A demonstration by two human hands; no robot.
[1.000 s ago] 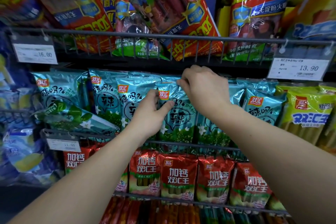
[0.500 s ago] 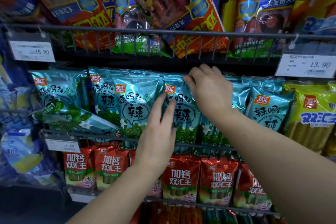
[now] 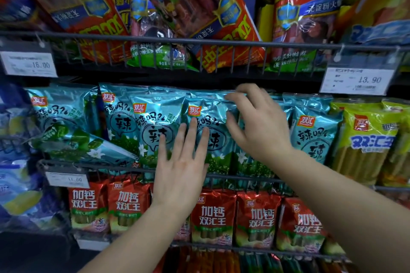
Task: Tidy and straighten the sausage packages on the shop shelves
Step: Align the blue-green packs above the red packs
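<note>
Left hand (image 3: 182, 168) lies flat, fingers straight, on a teal sausage package (image 3: 219, 150) behind the shelf rail (image 3: 244, 177) — right hand (image 3: 257, 126), blurred, fingers spread at its top edge.

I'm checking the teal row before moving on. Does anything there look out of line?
Yes. At the row's left end, one teal pack lies tipped on its side across the fronts of the upright teal packs, just above the wire rail.
</note>
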